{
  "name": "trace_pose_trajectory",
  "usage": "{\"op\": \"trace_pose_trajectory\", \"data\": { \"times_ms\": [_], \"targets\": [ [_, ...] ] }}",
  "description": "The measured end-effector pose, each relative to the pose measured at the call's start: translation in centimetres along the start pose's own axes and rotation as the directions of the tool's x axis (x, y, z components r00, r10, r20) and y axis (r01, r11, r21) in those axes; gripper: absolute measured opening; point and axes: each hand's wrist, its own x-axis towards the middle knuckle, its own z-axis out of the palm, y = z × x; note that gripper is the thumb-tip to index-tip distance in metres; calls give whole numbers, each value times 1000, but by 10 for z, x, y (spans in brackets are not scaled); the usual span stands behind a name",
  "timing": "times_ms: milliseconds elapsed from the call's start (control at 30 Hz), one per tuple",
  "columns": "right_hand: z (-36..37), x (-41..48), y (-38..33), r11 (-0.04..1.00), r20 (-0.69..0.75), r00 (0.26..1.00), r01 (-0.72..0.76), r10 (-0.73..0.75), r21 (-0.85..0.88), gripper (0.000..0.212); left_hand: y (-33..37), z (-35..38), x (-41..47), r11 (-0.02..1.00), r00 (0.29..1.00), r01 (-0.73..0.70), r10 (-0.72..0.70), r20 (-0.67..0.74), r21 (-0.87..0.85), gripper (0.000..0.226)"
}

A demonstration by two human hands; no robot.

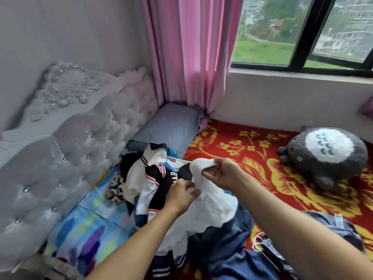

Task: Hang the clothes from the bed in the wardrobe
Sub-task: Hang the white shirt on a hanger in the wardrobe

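Note:
A pile of clothes lies on the bed in front of me. Both hands hold a thin white garment (214,203) above it. My right hand (224,173) pinches its upper edge and my left hand (180,196) grips the fabric lower down. Under it lie a black-and-white jacket with red-striped trim (153,174), a leopard-print piece (117,186) and dark blue denim clothes (228,245). No wardrobe is in view.
A grey tufted headboard (66,150) runs along the left. A blue pillow (171,126) lies at the bed's head under a pink curtain (191,53). A grey plush toy (325,154) sits on the red-and-yellow blanket (252,150) below the window (302,31).

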Motion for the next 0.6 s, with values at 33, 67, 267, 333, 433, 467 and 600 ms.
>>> {"op": "trace_pose_trajectory", "data": {
  "times_ms": [33, 67, 267, 333, 433, 467, 600],
  "targets": [
    [0, 0, -2, 1000, 7, 1000, 6, -7, 12, 25, 1, 1, 5, 1000, 1000, -19, 19, -18, -13, 15],
    [-2, 0, -5, 1000, 7, 1000, 11, -11, 24, 25, 0, 1, 11, 999, 999, -37, 36, -38, -33, 18],
    [-23, 13, -9, 684, -199, 828, 271, -525, -678, 18, 16, -54, 36, 970, 953, -190, 144, -267, -154, 16],
    [-18, 15, -7, 437, -73, 701, 355, -709, -827, 21, 29, -80, 42, 947, 931, -269, 210, -297, -175, 18],
    [12, 11, -8, 461, 81, 652, 613, -754, -641, 29, 47, -116, 54, 914, 892, -332, 224, -392, -232, 16],
    [24, 8, -10, 499, 102, 653, 661, -751, -561, 32, 51, -128, 58, 903, 877, -349, 221, -427, -249, 16],
    [57, 0, -23, 508, 242, 748, 615, -619, -603, 26, 64, -184, 75, 851, 837, -358, 111, -535, -384, 17]
  ]
}}
